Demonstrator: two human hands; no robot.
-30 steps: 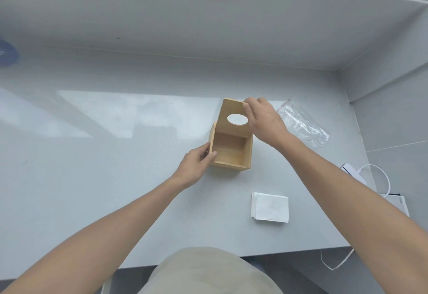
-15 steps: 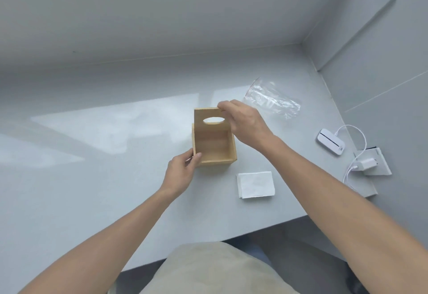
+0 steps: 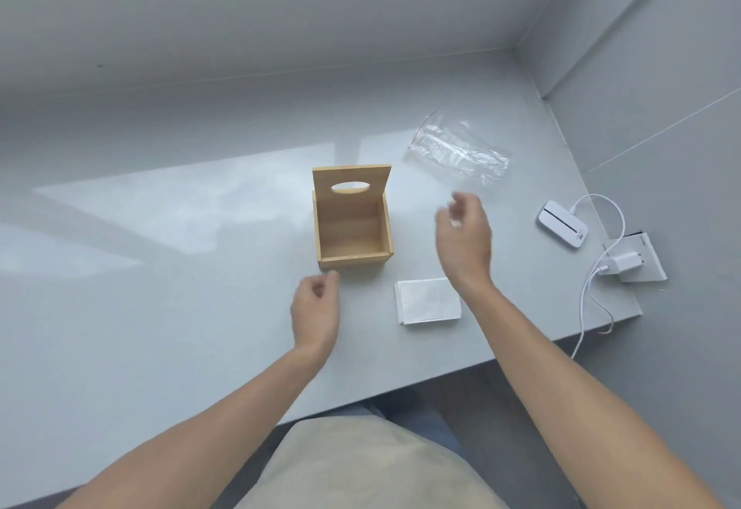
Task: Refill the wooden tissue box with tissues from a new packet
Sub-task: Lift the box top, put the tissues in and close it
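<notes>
Motion blur and hidden parts around the wooden tissue box (image 3: 353,224).

Right of the box, the right hand (image 3: 465,240) is smeared by blur, its fingers indistinct. Its forearm covers a corner of the tissue stack (image 3: 427,302) below the box. Both forearms run off the bottom edge. The box's floor is shadowed.

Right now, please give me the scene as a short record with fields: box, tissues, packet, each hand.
box: wooden tissue box upright on the counter, lid with oval hole raised at the back, inside looks empty
tissues: white stack lying flat, in front of the box and to its right, not touching it
packet: clear plastic bag behind and right of the box, looks empty
left hand: near the box's front corner, holds nothing
right hand: blurred, above the stack, holds nothing
</notes>
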